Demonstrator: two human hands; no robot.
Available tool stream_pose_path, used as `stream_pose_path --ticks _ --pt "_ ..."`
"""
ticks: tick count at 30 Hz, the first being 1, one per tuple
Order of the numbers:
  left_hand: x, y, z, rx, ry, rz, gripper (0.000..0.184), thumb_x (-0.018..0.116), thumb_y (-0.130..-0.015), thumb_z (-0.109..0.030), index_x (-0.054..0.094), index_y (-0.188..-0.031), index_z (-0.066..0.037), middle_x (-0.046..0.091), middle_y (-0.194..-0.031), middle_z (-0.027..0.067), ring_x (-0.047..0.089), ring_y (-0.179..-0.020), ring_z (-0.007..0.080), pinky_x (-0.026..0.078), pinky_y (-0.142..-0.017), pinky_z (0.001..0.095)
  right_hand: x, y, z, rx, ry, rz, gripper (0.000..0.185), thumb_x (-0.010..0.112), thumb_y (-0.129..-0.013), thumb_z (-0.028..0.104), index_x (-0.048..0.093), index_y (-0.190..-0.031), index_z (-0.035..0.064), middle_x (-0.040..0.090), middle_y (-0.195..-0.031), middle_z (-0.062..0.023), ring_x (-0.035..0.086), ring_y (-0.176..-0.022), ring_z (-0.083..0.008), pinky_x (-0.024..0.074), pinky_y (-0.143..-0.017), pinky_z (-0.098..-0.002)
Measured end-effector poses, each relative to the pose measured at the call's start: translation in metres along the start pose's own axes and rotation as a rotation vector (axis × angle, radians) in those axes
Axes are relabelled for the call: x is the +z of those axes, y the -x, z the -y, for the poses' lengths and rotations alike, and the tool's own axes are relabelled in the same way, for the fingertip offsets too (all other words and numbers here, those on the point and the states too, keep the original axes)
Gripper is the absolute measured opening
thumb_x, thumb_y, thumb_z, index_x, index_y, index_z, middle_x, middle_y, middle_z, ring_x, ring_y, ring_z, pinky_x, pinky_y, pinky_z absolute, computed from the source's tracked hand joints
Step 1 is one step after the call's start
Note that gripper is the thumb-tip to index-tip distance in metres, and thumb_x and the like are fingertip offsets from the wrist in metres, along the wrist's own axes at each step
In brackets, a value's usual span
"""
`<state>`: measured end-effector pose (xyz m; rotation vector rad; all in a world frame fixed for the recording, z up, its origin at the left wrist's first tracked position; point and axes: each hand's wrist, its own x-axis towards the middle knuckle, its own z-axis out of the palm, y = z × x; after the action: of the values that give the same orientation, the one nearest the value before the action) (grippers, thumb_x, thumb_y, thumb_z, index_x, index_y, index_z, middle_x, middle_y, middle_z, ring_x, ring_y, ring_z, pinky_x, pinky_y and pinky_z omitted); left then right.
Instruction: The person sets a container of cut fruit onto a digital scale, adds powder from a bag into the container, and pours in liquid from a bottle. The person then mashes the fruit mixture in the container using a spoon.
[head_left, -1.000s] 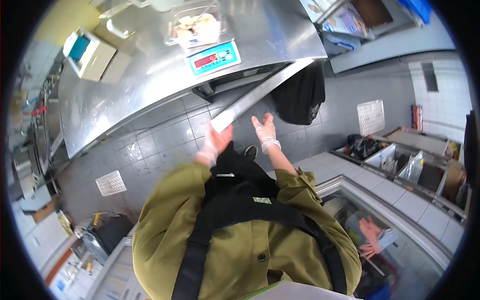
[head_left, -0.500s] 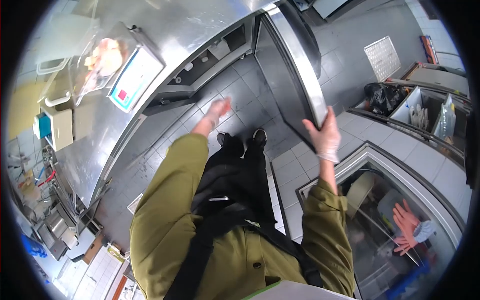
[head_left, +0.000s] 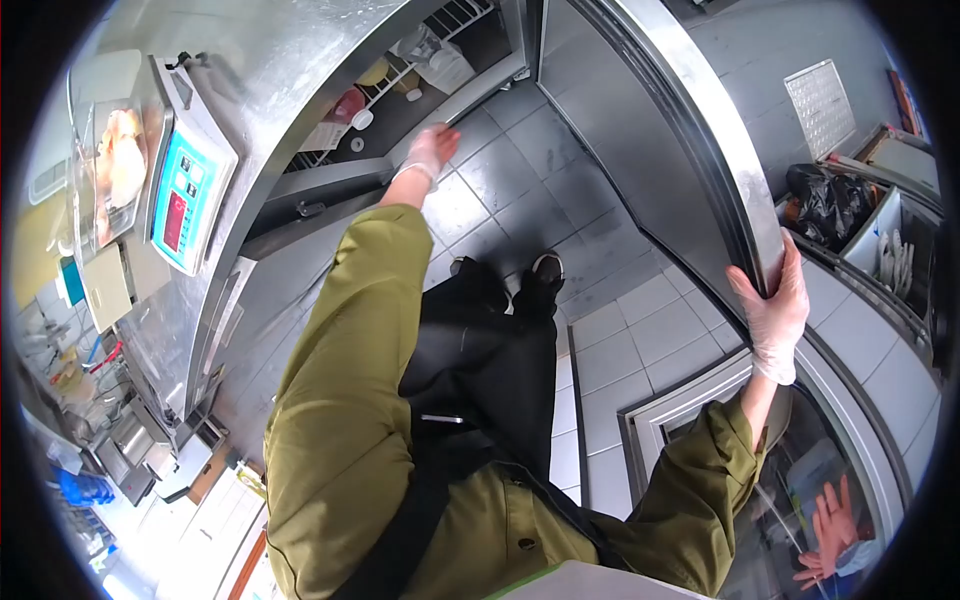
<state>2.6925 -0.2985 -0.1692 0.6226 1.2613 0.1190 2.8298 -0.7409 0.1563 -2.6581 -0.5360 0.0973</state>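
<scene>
My right hand, in a clear glove, grips the edge of an open metal door, thumb on one side and fingers on the other. The door belongs to an under-counter refrigerator at the upper middle. My left hand, also gloved, reaches toward its opening with fingers loosely apart and nothing visible in them. Inside are wire racks, a white container, a red item and a white-capped item; some contents are in shadow.
On the steel counter stands a digital scale, beside a clear container of pale food. At right are a black bag and bins. An orange rubber glove lies inside a framed recess at lower right. Tiled floor lies below.
My right hand has swung the door farther right and wider open. My left hand has moved up toward the refrigerator opening. The view has shifted, showing more of the racks inside.
</scene>
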Motion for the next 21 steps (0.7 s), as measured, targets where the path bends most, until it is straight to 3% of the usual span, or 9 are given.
stream_pose_path --ticks 3,5,6,9,12,15,18,21 --pt "-0.053 -0.016 -0.025 0.125 0.061 -0.112 0.052 0.063 -0.078 -0.031 0.042 -0.115 -0.002 0.049 -0.119 0.0164 0.051 -0.107 0.0298 0.038 -0.095 0.0433 -0.002 -0.005 -0.003 0.013 0.026 0.014 0.072 0.082 -0.059 0.03 0.05 -0.121 0.0098 0.055 -0.076 -0.0043 0.048 -0.063 -0.0135 0.0453 -0.063 -0.025" --pt "-0.06 -0.006 -0.054 0.175 0.204 -0.195 0.082 0.07 -0.071 -0.044 0.028 -0.127 0.0 0.04 -0.128 0.0165 0.047 -0.113 0.0297 0.035 -0.098 0.042 -0.004 -0.006 -0.002 0.046 0.041 0.037 0.072 0.082 -0.059 0.029 0.051 -0.12 0.0097 0.052 -0.075 -0.0033 0.046 -0.062 -0.013 0.0442 -0.062 -0.0243" --pt "-0.061 0.002 -0.065 0.262 0.211 -0.162 0.104 0.068 -0.069 -0.056 0.014 -0.134 0.003 0.026 -0.139 0.0193 0.044 -0.118 0.0311 0.031 -0.102 0.0423 -0.004 -0.006 -0.003 0.043 0.04 0.037 0.071 0.082 -0.059 0.028 0.051 -0.12 0.0097 0.052 -0.074 -0.0031 0.045 -0.061 -0.0129 0.0435 -0.061 -0.024" --pt "-0.075 -0.007 -0.089 0.292 0.212 -0.112 0.087 0.065 -0.069 -0.061 0.032 -0.127 -0.005 0.041 -0.123 0.0154 0.049 -0.111 0.0289 0.035 -0.097 0.0389 -0.002 -0.007 -0.004 0.013 0.03 0.017 0.07 0.082 -0.059 0.027 0.051 -0.12 0.0096 0.048 -0.071 -0.0021 0.042 -0.059 -0.0123 0.0416 -0.058 -0.0233" --pt "-0.068 -0.012 -0.093 0.292 0.216 -0.2 0.076 0.064 -0.07 -0.061 0.04 -0.121 -0.009 0.047 -0.112 0.0124 0.051 -0.107 0.0259 0.039 -0.092 0.0366 -0.002 -0.008 -0.004 -0.023 0.028 -0.006 0.07 0.082 -0.059 0.026 0.051 -0.119 0.0095 0.044 -0.068 -0.0013 0.041 -0.058 -0.0118 0.0408 -0.056 -0.0236" --pt "-0.056 -0.008 -0.094 0.277 0.28 -0.272 0.048 0.064 -0.077 -0.049 0.05 -0.102 -0.01 0.056 -0.096 0.0067 0.057 -0.097 0.024 0.042 -0.087 0.0364 -0.003 -0.007 -0.003 -0.008 0.055 0.015 0.07 0.082 -0.059 0.027 0.051 -0.12 0.0098 0.045 -0.068 -0.0019 0.043 -0.058 -0.0121 0.0419 -0.057 -0.0241" --pt "-0.056 -0.01 -0.091 0.41 0.213 -0.261 0.041 0.062 -0.08 -0.045 0.051 -0.098 -0.01 0.056 -0.089 0.0048 0.059 -0.081 0.0204 0.046 -0.073 0.0321 -0.003 -0.007 -0.004 -0.006 0.086 0.024 0.07 0.082 -0.06 0.028 0.051 -0.12 0.0104 0.046 -0.068 -0.0024 0.045 -0.058 -0.0129 0.0429 -0.057 -0.025" --pt "-0.058 0.016 -0.075 0.399 0.153 -0.211 0.037 0.061 -0.081 -0.043 0.052 -0.095 -0.01 0.056 -0.08 0.0041 0.057 -0.067 0.0151 0.044 -0.055 0.0263 -0.006 -0.004 0.0 -0.006 0.106 0.019 0.071 0.081 -0.061 0.03 0.05 -0.121 0.0111 0.049 -0.071 -0.0033 0.048 -0.059 -0.0143 0.0444 -0.059 -0.0262"
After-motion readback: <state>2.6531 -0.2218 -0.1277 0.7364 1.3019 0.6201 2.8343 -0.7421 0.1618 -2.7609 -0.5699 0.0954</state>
